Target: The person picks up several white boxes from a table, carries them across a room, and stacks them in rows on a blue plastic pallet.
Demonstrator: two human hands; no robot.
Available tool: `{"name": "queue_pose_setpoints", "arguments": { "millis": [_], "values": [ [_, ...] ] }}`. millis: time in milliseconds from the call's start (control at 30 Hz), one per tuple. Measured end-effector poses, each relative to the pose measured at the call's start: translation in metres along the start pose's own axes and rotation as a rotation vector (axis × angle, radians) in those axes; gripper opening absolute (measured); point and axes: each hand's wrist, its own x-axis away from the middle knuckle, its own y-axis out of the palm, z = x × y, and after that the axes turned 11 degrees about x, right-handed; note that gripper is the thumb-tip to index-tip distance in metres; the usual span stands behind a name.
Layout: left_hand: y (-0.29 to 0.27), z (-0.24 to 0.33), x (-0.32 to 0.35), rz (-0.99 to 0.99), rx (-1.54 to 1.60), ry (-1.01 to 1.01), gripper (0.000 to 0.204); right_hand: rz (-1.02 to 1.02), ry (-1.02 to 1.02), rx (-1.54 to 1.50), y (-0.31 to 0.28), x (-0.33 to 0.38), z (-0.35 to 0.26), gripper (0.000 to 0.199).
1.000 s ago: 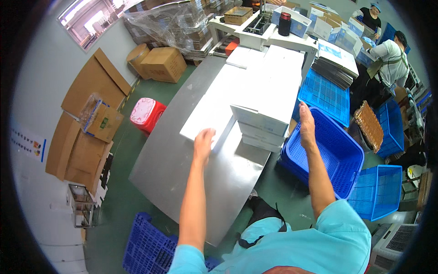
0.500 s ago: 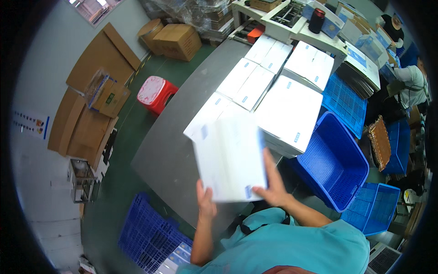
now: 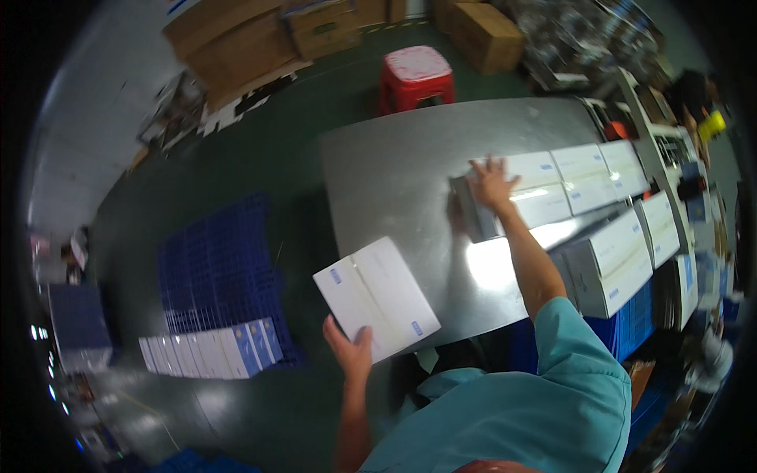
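Note:
My left hand (image 3: pixel 352 356) grips a white cardboard box (image 3: pixel 377 299) by its near left side, thumb on the top face. The box has small blue labels at its corners and a clear tape strip across the middle. It is tilted, in front of the near edge of the grey metal table (image 3: pixel 394 173). My right arm reaches out over the table. There my right hand (image 3: pixel 494 186) lies with fingers spread on the left end box of a row of white boxes (image 3: pixel 582 183). More white boxes (image 3: pixel 611 264) stand nearer, at the table's right.
Left of the table, a blue plastic pallet (image 3: pixel 217 260) lies on the green floor with a row of white and blue boxes (image 3: pixel 213 351) at its near end. A red stool (image 3: pixel 418 77) stands beyond the table. Brown cartons (image 3: pixel 486 35) are at the back.
My view has swung left toward the pallet. My right hand has let go of the held box and now rests on the row; my left hand alone holds the box.

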Motion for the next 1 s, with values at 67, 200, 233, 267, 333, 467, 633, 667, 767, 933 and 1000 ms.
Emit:
{"name": "queue_pose_setpoints", "arguments": {
  "millis": [67,200,233,267,333,467,633,667,767,933,1000],
  "values": [
    [0.006,-0.001,-0.009,-0.075,-0.067,0.078,0.082,0.017,0.073,0.047,0.001,-0.003,-0.011,0.057],
    [0.024,0.005,-0.02,-0.14,-0.301,0.062,0.087,0.147,-0.219,-0.063,0.027,0.044,-0.024,0.061],
    [0.029,0.003,-0.017,-0.117,-0.357,0.059,0.088,0.173,-0.363,-0.1,0.03,0.07,-0.02,0.063],
    [0.033,0.002,-0.013,-0.095,-0.412,0.06,0.089,0.144,-0.49,-0.196,0.025,0.101,-0.02,0.065],
    [0.036,0.004,-0.017,-0.105,-0.393,0.06,0.09,0.07,-0.713,-0.217,0.031,0.157,-0.003,0.067],
    [0.039,0.007,-0.02,-0.087,-0.397,0.091,0.088,0.064,-0.473,-0.419,-0.007,0.191,0.032,0.071],
    [0.042,0.01,-0.023,-0.079,-0.365,0.077,0.086,0.136,-0.038,-0.5,0.027,0.121,0.066,0.081],
    [0.042,0.008,-0.023,-0.072,-0.337,0.101,0.085,0.027,0.023,-0.562,0.03,0.112,0.062,0.082],
    [0.039,0.007,-0.017,-0.07,-0.424,0.133,0.081,-0.058,0.124,-0.256,0.009,0.128,0.021,0.072],
    [0.041,0.04,0.006,-0.262,-0.482,0.238,0.09,-0.049,-0.145,-0.436,0.02,0.196,0.012,0.059],
    [0.051,0.05,0.012,-0.436,-0.516,0.232,0.103,-0.3,-0.222,-0.53,0.016,0.184,0.029,0.055]
  ]
}}
